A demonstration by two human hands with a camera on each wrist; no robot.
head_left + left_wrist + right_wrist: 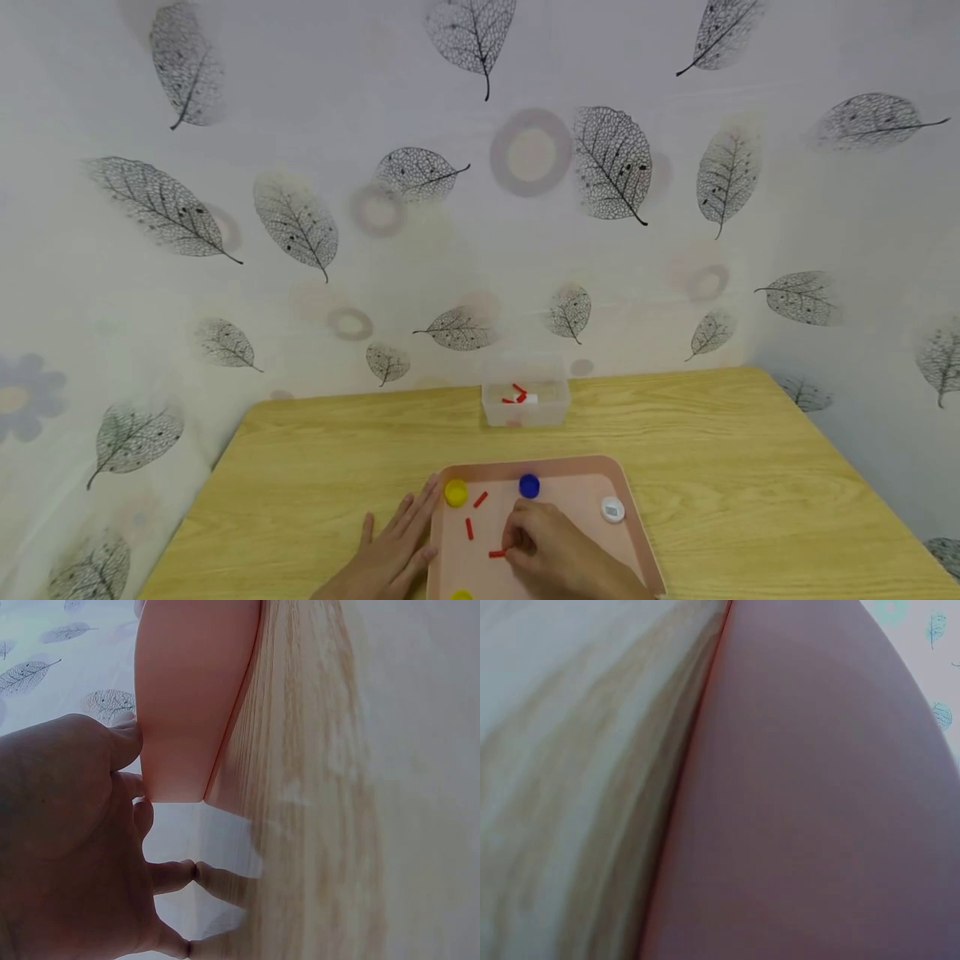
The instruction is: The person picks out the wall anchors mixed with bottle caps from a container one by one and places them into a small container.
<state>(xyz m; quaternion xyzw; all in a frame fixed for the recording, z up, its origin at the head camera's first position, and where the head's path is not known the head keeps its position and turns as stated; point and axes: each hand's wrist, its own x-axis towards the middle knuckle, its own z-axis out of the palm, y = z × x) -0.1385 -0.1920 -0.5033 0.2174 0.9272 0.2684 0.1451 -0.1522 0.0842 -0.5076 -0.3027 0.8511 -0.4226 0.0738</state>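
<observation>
Over the pink tray (570, 500), my right hand (555, 546) pinches one end of a short red stick (496, 554). Two more red sticks lie to its left, one slanted (481, 499) and one nearly upright in the view (469, 529). My left hand (390, 554) rests at the tray's left edge, fingers spread on the table. In the left wrist view its thumb and fingers touch the tray's outer wall (187, 705). The right wrist view holds only the tray's side (802, 787) and the wood; the right hand is out of it.
Inside the tray sit a yellow cap (455, 492), a blue cap (529, 486) and a white round piece (612, 510); another yellow cap (461, 595) is cut off below. A clear box (525, 414) with several red sticks stands by the wall on the wooden table (735, 467).
</observation>
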